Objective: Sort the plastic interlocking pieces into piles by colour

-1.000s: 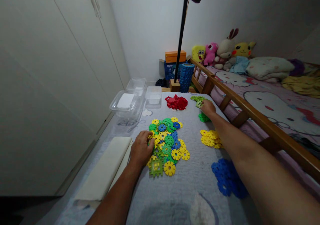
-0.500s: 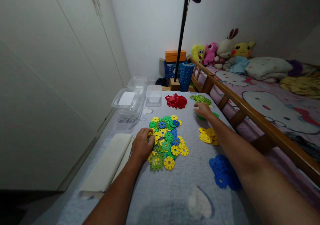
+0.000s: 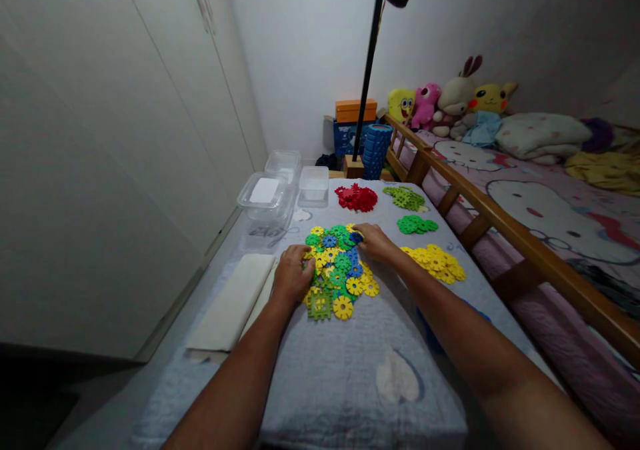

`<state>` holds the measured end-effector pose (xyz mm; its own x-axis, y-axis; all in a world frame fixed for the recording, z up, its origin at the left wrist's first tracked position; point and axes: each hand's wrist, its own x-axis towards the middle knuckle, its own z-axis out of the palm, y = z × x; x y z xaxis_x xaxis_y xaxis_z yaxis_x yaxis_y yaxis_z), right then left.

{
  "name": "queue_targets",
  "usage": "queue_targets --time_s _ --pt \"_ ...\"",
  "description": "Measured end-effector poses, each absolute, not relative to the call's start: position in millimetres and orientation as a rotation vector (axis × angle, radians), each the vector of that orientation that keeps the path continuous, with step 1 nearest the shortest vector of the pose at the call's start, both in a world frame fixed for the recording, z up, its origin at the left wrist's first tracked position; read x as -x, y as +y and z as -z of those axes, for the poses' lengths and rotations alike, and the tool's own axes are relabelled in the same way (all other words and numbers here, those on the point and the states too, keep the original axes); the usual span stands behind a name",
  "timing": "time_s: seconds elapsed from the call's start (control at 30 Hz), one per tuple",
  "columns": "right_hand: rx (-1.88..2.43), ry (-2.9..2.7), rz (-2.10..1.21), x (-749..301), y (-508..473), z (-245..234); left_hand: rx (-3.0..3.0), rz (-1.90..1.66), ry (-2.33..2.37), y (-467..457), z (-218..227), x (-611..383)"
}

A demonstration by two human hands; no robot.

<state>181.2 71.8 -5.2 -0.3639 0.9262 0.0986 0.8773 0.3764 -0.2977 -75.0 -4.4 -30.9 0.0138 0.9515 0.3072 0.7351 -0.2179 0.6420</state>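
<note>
A heap of mixed plastic snowflake discs [image 3: 342, 262], yellow, green and blue, lies in the middle of the cloth-covered table. My left hand [image 3: 293, 273] rests against its left side, thumb and fingers apart; the palm side is hidden. My right hand [image 3: 374, 242] reaches to the heap's far right edge, its fingertips over a dark blue disc [image 3: 356, 237], with a gap between thumb and fingers. An olive-green square piece [image 3: 320, 305] lies at the heap's near edge. Single-colour piles lie beyond and to the right: red [image 3: 356, 198], lime [image 3: 405, 198], green [image 3: 417, 224] and yellow [image 3: 437, 263].
A blue pile [image 3: 427, 330] is mostly hidden under my right forearm. Clear plastic boxes [image 3: 314, 187] stand at the far left, and a pale folded board [image 3: 233, 303] lies beside my left forearm. A wooden bed rail [image 3: 480, 227] borders the right side; a black pole [image 3: 369, 70] rises behind.
My right hand has moved left and nearer, from the green pile to the mixed heap, uncovering the green pile. My left hand stays beside the heap. The view has shifted slightly.
</note>
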Motion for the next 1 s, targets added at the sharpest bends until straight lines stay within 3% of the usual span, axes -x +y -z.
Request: queue_targets --time_s 0.33,0.67,1.0 --pt "1.657 -2.326 -0.371 -181.2 67.2 4.6 -2.043 -0.986 1.748 -4.3 33.1 74.4" --pt "1.642 -1.878 -0.665 -250.7 52.0 -14.1 -2.144 -0.925 1.739 -9.2 28.9 72.6" --pt "1.906 -1.364 -0.551 -338.1 58.9 -21.3 -2.276 -0.772 1.951 -19.6 23.6 72.7"
